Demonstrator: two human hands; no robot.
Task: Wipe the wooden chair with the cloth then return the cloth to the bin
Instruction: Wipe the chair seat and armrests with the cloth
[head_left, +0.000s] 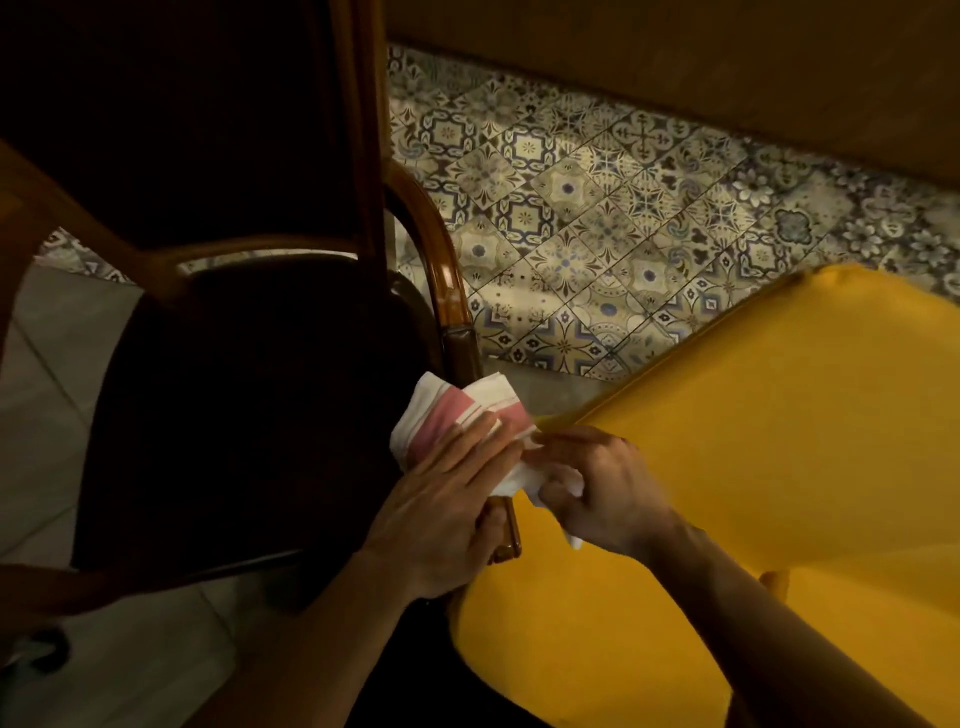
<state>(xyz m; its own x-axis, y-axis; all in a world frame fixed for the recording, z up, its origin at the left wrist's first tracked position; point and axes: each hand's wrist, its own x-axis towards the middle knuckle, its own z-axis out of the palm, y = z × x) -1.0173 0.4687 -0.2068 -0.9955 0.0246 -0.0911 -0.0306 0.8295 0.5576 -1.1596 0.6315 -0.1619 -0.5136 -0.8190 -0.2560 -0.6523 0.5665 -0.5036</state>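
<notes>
Wooden chair (270, 249) fills the left of the view, its dark seat (234, 415) framed by glossy brown wood and a curved armrest (441, 260) at its right edge. Just right of the seat, a white cloth (452, 415) with a pink band lies folded over the armrest's front end. Left hand (441, 514) presses flat on the cloth, fingers spread and extended. Right hand (602, 493), touching it, has its grip pinched on the cloth's white corner. Further right sits a yellow seat (753, 441) on patterned floor tiles (623, 208).
</notes>
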